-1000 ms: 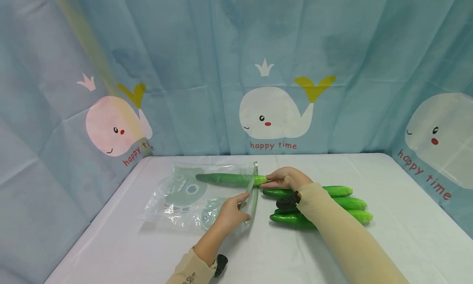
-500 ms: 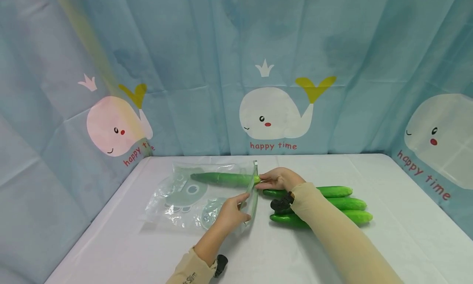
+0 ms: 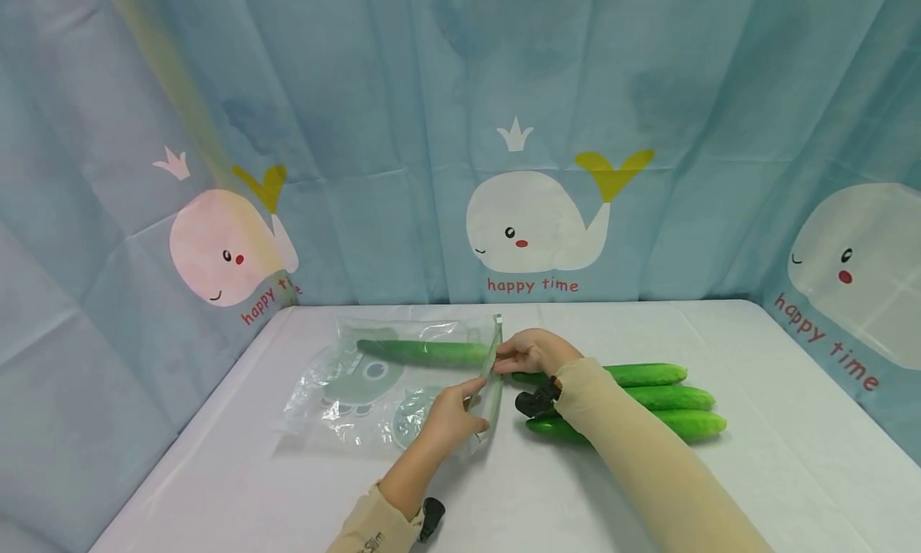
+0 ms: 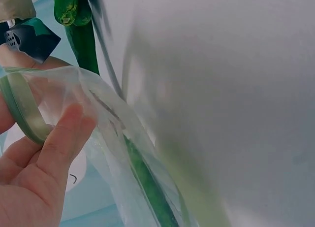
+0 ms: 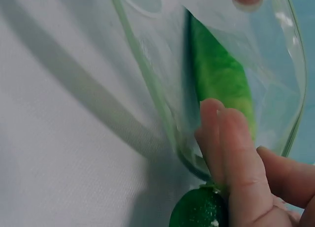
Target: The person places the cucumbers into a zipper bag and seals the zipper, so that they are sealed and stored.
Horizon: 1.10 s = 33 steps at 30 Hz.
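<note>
A clear zip bag [image 3: 345,393] with pale green cartoon prints lies on the table, its green-edged mouth facing right. Near that mouth my left hand [image 3: 449,413] pinches the bag's edge; the left wrist view shows its fingers on the plastic by the green strip [image 4: 22,109]. Inside the bag lies a cucumber [image 3: 424,352], almost wholly within. At the bag's opening my right hand [image 3: 532,352] holds the paler end of this cucumber, fingers [image 5: 241,158] on one side and thumb on the other. Part of that end is hidden behind the fingers.
Several loose cucumbers [image 3: 669,397] lie side by side right of the bag, partly under the right forearm. A white cloth covers the table [image 3: 777,473]. Behind it hangs a blue curtain [image 3: 388,233] with whale prints.
My right hand has moved left, and the cucumber has slid deeper into the bag. The left hand has kept its place on the bag's edge.
</note>
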Available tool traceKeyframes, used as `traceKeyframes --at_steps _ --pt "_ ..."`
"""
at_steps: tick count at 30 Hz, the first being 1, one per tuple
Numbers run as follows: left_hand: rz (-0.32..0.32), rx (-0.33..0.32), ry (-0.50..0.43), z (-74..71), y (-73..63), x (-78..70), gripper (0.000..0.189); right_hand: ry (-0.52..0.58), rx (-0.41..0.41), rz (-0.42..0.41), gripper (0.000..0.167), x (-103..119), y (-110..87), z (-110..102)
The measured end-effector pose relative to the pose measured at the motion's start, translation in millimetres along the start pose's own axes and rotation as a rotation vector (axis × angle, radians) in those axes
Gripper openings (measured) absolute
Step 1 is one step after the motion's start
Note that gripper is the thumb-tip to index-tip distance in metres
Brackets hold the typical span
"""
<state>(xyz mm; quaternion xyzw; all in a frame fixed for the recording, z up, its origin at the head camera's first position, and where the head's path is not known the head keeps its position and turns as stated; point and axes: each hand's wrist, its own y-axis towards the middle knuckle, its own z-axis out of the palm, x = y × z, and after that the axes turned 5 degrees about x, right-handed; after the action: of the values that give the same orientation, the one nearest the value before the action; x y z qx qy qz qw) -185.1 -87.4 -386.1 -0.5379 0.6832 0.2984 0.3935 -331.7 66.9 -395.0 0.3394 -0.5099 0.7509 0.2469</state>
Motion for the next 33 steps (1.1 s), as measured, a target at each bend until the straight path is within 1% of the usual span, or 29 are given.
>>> traceKeyframes --at_steps 3,6,10,14,17,19,23,26,33 --pt "-0.006 0.004 -0.009 -0.1 -0.1 -0.1 0.064 -0.071 0.029 -0.01 0.029 -1.0 1.8 1.9" --pt "-0.009 0.008 -0.019 0.4 0.1 -0.2 0.064 -0.109 0.049 -0.02 0.031 -1.7 1.3 2.3" --pt "-0.007 0.009 -0.024 1.3 0.9 0.3 0.064 -0.073 0.043 -0.02 0.033 -0.1 -3.6 -0.7" --pt "0.003 0.007 -0.021 1.7 1.5 1.2 0.065 -0.016 0.023 -0.007 0.041 6.2 -15.6 -10.8" --pt "-0.013 -0.001 -0.001 1.5 1.2 1.9 0.066 -0.044 0.029 -0.028 0.047 12.7 -27.0 -22.8" --pt "-0.041 -0.013 0.018 1.6 0.8 2.4 0.067 -0.109 0.048 -0.065 0.05 16.9 -35.1 -33.2" --pt "-0.085 -0.043 0.047 2.0 -0.1 3.7 0.068 -0.278 0.079 -0.161 0.052 23.3 -51.9 -58.9" --pt "-0.094 -0.058 0.047 2.1 -0.6 6.1 0.066 -0.388 0.087 -0.219 0.054 25.6 -64.2 -79.8" --pt "-0.097 -0.093 0.012 2.2 1.1 10.9 0.054 -0.625 0.054 -0.318 0.058 24.4 -86.6 -132.0"
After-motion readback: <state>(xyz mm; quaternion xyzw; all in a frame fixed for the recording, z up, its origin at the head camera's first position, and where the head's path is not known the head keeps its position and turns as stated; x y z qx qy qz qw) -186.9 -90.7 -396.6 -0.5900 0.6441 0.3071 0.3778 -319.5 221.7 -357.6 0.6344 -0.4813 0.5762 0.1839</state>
